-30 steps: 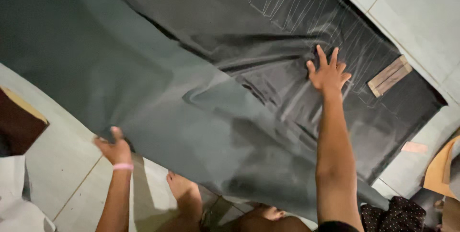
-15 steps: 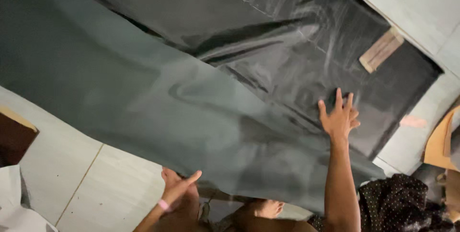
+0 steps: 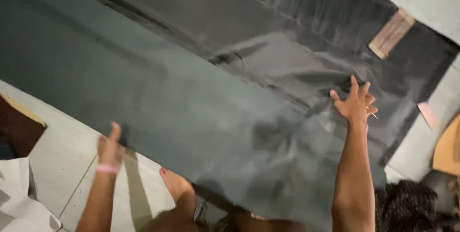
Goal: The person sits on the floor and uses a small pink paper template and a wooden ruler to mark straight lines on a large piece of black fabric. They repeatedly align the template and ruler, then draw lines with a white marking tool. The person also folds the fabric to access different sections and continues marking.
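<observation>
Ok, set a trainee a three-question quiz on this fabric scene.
1. True or false: the right hand lies spread on the black fabric.
2. The left hand is at: A) the wooden block, B) the green fabric near edge, C) the white cloth.
3. What colour is the band on the left wrist?

Key: 1 true; 2 B; 3 pink.
</observation>
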